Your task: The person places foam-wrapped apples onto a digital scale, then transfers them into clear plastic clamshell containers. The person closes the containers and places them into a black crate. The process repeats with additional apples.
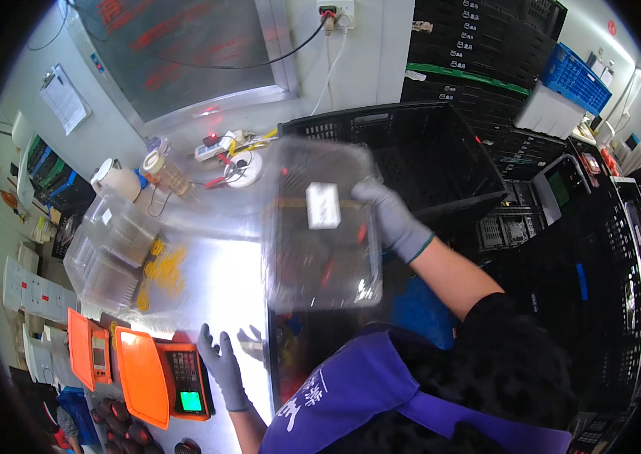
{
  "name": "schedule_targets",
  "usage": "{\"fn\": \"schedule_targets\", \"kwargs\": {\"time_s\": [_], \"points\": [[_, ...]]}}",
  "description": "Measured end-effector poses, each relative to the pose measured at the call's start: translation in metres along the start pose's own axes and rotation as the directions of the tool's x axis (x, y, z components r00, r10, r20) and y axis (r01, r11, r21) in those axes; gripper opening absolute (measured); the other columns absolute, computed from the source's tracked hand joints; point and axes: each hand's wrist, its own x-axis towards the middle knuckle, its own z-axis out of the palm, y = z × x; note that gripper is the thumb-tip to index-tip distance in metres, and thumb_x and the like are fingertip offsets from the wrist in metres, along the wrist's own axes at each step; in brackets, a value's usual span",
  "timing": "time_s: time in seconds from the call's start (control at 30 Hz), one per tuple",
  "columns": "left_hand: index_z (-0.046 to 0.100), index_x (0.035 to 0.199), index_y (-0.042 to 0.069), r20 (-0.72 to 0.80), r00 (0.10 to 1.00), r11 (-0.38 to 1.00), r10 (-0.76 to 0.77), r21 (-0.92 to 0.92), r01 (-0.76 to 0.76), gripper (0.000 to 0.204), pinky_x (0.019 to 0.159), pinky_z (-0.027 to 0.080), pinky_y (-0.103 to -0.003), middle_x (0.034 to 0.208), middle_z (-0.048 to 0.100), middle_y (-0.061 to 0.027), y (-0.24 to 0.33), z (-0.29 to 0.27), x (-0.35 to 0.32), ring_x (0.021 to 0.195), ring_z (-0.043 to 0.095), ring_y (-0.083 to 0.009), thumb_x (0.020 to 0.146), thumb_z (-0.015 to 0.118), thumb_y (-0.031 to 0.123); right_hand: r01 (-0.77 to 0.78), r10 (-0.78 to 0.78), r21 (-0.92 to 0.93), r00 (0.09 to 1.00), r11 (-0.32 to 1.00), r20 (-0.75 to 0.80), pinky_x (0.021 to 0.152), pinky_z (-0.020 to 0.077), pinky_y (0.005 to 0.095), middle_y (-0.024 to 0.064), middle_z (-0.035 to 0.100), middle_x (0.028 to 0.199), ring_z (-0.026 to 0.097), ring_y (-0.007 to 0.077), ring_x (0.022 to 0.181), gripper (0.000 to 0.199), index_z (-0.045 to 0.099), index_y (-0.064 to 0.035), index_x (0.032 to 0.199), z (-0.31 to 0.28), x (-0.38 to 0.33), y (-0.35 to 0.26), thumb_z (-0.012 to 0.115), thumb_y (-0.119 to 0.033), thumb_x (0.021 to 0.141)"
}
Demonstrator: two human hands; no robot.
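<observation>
My right hand (394, 214), in a grey glove, grips the right edge of a transparent plastic box (320, 265). A white label (323, 206) sits on the box, and a thin yellowish band runs across it. The box is blurred by motion and held up over the edge of the metal table (241, 265); its contents cannot be made out. My left hand (223, 367), also gloved in grey, holds nothing, its fingers spread above the table. Beside it stands an orange digital scale (142, 374) with a lit green display.
Yellow rubber bands (165, 271) lie by stacked transparent boxes (112, 246) on the left. A second orange scale (87, 348) stands farther left. Behind are a white kettle (116, 179) and a tape roll (244, 168). A large black crate (434, 159) stands ahead; more crates are stacked right.
</observation>
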Motion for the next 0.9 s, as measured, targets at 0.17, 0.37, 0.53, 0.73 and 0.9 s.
{"fn": "schedule_targets", "kwargs": {"time_s": [0.17,0.37,0.53,0.73,0.9], "points": [[0.061,0.131,0.000,0.067,0.993,0.798,0.093,0.591,-0.115,0.047,0.108,0.043,-0.050,0.139,0.054,-0.0278,-0.082,0.061,-0.020,0.130,0.052,-0.0446,0.093,0.068,0.026,0.231,-0.235,-0.047,0.944,0.972,-0.232,0.108,0.0515,0.0496,0.0179,0.067,0.132,0.066,0.0336,0.118,0.049,0.059,-0.0013,0.139,-0.142,0.026,-0.133,0.062,-0.027,0.097],[0.062,0.125,-0.003,-0.020,0.980,0.772,0.197,0.620,-0.142,0.047,0.107,0.042,-0.057,0.141,0.053,-0.0317,-0.069,0.079,-0.025,0.128,0.052,-0.0494,0.089,0.067,0.026,0.311,-0.305,-0.112,0.686,0.944,-0.660,0.102,0.0533,0.0527,0.0145,0.068,0.131,0.067,0.0325,0.114,0.041,0.063,-0.0086,0.133,-0.355,0.060,-0.182,0.057,-0.033,0.100],[0.063,0.125,-0.003,-0.028,0.985,0.732,0.171,0.673,-0.108,0.045,0.108,0.042,-0.055,0.142,0.054,-0.0307,-0.075,0.076,-0.026,0.129,0.052,-0.0488,0.089,0.067,0.023,-0.148,0.046,-0.016,0.408,0.989,-0.912,0.108,0.0455,0.0627,0.0115,0.068,0.127,0.058,0.0340,0.128,0.036,0.062,-0.0154,0.130,-0.392,0.095,-0.142,0.052,-0.037,0.103],[0.057,0.086,0.002,-0.032,0.973,0.802,0.229,0.573,-0.169,0.013,0.094,0.043,-0.057,0.101,0.059,-0.0242,-0.015,0.083,-0.013,0.108,0.055,-0.0470,0.085,0.064,0.014,-0.162,-0.053,-0.519,0.926,0.839,-0.374,0.105,0.0520,0.0552,0.0121,0.063,0.133,0.061,0.0356,0.121,0.040,0.056,-0.0072,0.137,-0.440,0.095,-0.128,0.059,-0.022,0.100],[0.054,0.077,0.004,-0.085,0.960,0.814,0.266,0.553,-0.176,0.021,0.070,0.044,-0.052,0.084,0.051,-0.0183,-0.035,0.075,-0.006,0.080,0.054,-0.0403,0.076,0.070,0.017,-0.698,0.328,-0.435,0.678,0.570,-0.658,0.063,0.0569,0.0396,0.0130,0.066,0.079,0.062,0.0254,0.065,0.050,0.063,-0.0058,0.102,-0.408,0.076,-0.156,0.071,-0.055,0.093]]}}
